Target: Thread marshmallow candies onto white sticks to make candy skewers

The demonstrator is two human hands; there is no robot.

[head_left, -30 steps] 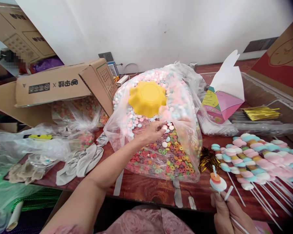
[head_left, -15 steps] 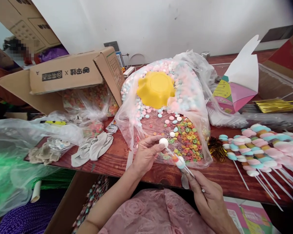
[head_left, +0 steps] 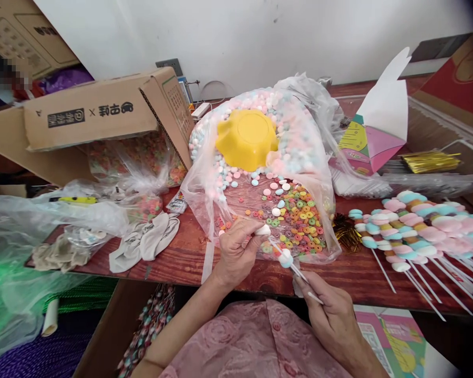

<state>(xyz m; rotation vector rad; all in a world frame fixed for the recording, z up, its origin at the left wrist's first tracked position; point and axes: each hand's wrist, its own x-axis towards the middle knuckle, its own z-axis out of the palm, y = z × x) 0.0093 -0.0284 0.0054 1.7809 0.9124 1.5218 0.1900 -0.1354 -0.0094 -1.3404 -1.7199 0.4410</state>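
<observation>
The right hand (head_left: 333, 310) is nearest, low by the person's lap. It is closed in a narrow pinch on the bottom end of a thin white stick (head_left: 300, 271). That low grip leaves the upper length free, and the stick slants up and left toward the other hand. Two pieces (head_left: 286, 258) are threaded partway up it.

The left hand (head_left: 234, 249) is just beyond, over the table (head_left: 181, 260) edge. Its thumb and fingers are closed on a white candy (head_left: 263, 230). The candy sits at the stick's tip, seemingly touching it, held flat-on so the tip meets its middle. So the candy lies between the two hands, close against the left fingertips and well up the stick from the right hand.

Right behind is an open clear bag (head_left: 199, 178), its mouth toward the hands, probably for easy reach. It holds coloured rings (head_left: 299, 215), with pastel candies and an upturned yellow bowl (head_left: 246, 139) farther back. Filled skewers (head_left: 418, 231) lie side by side to the right. A cardboard box (head_left: 102, 113) stands far left.
</observation>
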